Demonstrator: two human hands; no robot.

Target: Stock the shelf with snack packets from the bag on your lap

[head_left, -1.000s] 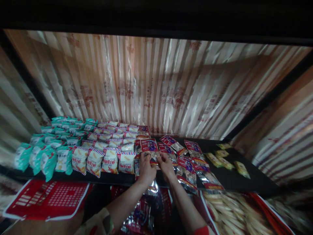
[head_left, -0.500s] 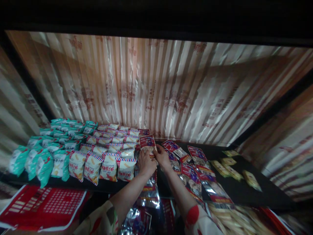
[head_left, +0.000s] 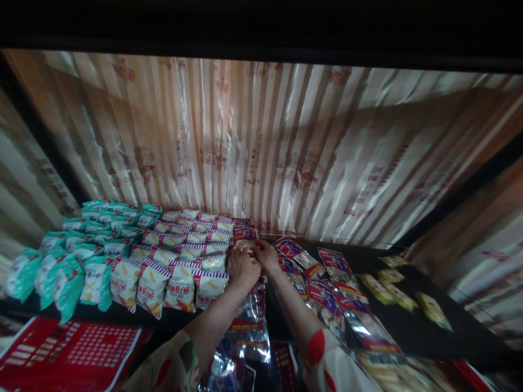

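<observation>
A red-topped snack packet (head_left: 245,234) with a clear lower part lies at the back of a column of similar packets, beside the white snack bags. My left hand (head_left: 244,269) is over its lower left part, fingers closed on it, fingertips partly hidden. My right hand (head_left: 267,257) grips its right edge, fingers bent. More red and silver packets (head_left: 247,326) lie below my left wrist in the same column. White snack bags with red and blue striped tops (head_left: 180,286) stand in rows to the left of my left hand.
Green snack bags (head_left: 96,280) fill the shelf's left end. Right of my arms lie loose red packets (head_left: 324,302) and several small yellow packets (head_left: 394,294) on the black shelf (head_left: 453,343). A red basket (head_left: 77,348) stands low at the front left. Striped sheeting (head_left: 245,141) hangs behind.
The red packet has been lowered and pushed back a little onto the column, both hands moving with it. The view has shifted slightly.
</observation>
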